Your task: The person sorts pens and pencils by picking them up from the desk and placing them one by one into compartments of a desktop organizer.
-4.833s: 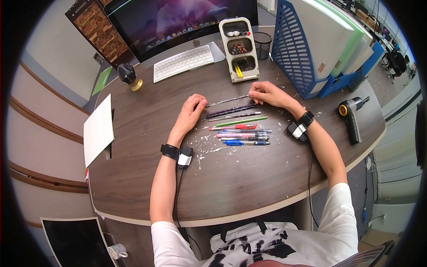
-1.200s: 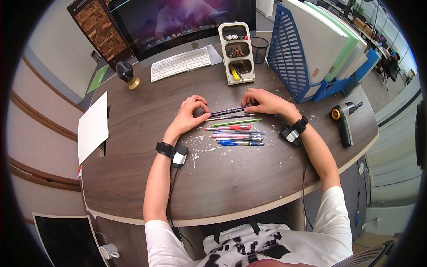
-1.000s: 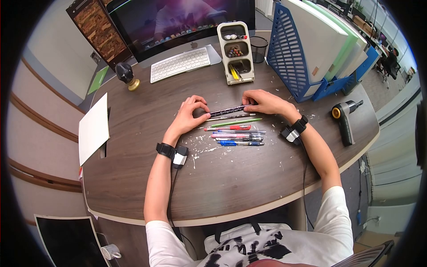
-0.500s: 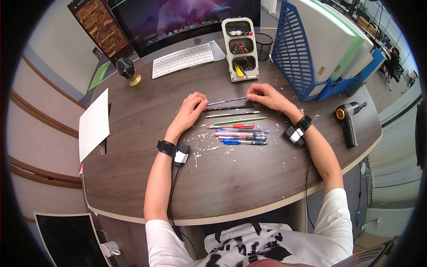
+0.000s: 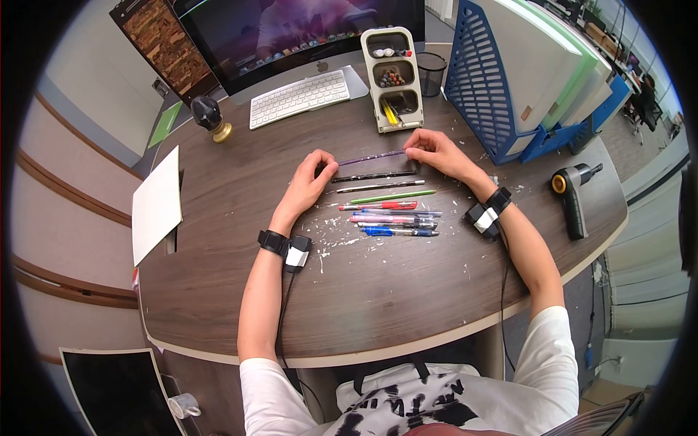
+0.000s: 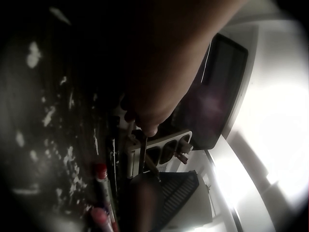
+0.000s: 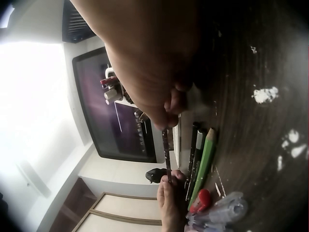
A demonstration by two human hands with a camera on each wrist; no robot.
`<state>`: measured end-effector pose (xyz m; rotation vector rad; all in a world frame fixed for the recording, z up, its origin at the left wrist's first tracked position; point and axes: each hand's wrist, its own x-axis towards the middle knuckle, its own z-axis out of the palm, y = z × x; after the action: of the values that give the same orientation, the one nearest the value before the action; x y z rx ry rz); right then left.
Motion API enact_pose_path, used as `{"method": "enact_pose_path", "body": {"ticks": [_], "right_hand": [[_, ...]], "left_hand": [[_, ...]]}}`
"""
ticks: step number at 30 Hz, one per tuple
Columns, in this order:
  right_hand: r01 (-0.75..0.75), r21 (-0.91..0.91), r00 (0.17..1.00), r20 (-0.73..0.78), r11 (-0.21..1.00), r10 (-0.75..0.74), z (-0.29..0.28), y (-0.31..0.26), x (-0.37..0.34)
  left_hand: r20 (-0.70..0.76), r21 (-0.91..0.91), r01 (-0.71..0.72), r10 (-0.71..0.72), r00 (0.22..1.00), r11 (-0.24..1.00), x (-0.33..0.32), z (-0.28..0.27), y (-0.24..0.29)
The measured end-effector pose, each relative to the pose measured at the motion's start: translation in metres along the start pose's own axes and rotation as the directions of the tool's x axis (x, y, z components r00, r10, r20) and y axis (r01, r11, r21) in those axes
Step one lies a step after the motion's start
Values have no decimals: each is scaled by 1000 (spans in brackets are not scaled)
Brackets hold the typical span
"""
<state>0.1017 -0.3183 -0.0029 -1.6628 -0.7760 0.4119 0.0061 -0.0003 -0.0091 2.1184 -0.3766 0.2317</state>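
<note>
A thin purple patterned pencil (image 5: 371, 158) spans the gap between the two hands, level across the desk. My left hand (image 5: 309, 180) pinches its left end between thumb and fingertips. At the other end, the right hand (image 5: 440, 155) has it pinched likewise; in the right wrist view the pencil (image 7: 167, 152) runs from these fingertips to the left hand (image 7: 170, 200). On the near side lies a row: a black patterned pencil (image 5: 374, 176), a black-and-white pencil (image 5: 382, 187), a green pencil (image 5: 392, 197), a red pen (image 5: 382, 206), several clear-barrelled pens (image 5: 396, 218) and a blue pen (image 5: 398, 232).
White flakes (image 5: 323, 251) are scattered over the desk (image 5: 392, 305). Behind the hands stand a cream three-slot organizer (image 5: 393, 81), a keyboard (image 5: 299, 99) and a mesh cup (image 5: 430, 74). To the right are a blue file rack (image 5: 483, 87) and a black handheld tool (image 5: 571, 196).
A second ago two dark pencils lay together between the hands. The purple one has moved toward the back, apart from the black one, with both hands at its ends.
</note>
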Motion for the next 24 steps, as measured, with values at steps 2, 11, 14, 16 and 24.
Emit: {"method": "enact_pose_path", "body": {"ticks": [2,11,14,16,24], "right_hand": [[2,16,1000,-6,1000,-1,0,0,0],[-16,18,1000,-12,1000,17,0,-2,-1],[-6,15,1000,-12,1000,6,0,-2,-1],[2,6,1000,-13,1000,-2,-1,-1,-1],[-34,-48,999,-3,998,34,-1,-3,-2]], "left_hand": [[-5,-94,57,-58,998,994,-1,0,-1],[-36,-56,17,-19,999,998,-1,0,3],[-32,-35,23,-24,999,999,0,0,2],[-15,-64,53,-54,998,997,-1,0,3],[19,-44,-18,19,1000,999,2,-2,1]]}}
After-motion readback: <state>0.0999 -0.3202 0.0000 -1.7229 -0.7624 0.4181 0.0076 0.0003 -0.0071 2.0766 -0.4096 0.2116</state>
